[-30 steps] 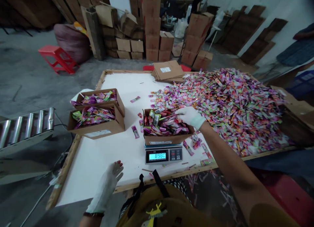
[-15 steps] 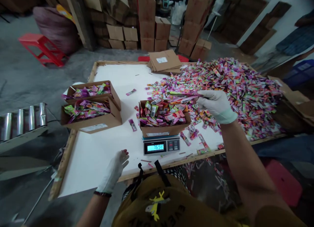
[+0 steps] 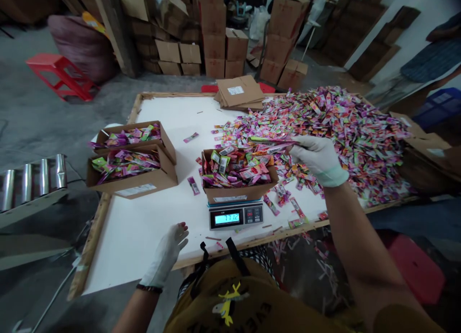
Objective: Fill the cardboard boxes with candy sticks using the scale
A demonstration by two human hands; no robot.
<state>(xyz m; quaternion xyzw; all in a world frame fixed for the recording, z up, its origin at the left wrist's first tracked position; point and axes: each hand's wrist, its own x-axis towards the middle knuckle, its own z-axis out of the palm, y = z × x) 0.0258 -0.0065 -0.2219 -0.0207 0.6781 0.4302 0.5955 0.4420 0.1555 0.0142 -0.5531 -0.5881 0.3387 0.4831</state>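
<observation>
White table [image 3: 144, 241]: two filled cartons [image 3: 131, 167] at 9 o'clock; part-filled carton [image 3: 239, 191] on scale [image 3: 236, 216]; large sachet heap [image 3: 345, 141] remains at 2 o'clock. Right hand [image 3: 319, 160] pinches sachets [image 3: 272, 143]; left hand [image 3: 165, 253] open, empty.

A steel roller conveyor [image 3: 32, 179] at lower left. Beyond, on the concrete floor [image 3: 29, 107], a red plastic stool [image 3: 61, 76] beside a bulging maroon sack [image 3: 81, 47]; stacked cardboard cartons [image 3: 214, 40] at the back; flattened brown cardboard sheets [image 3: 363, 35] leaning against a white wall [image 3: 414, 1]; a blue plastic crate [image 3: 437, 107] at far right.
</observation>
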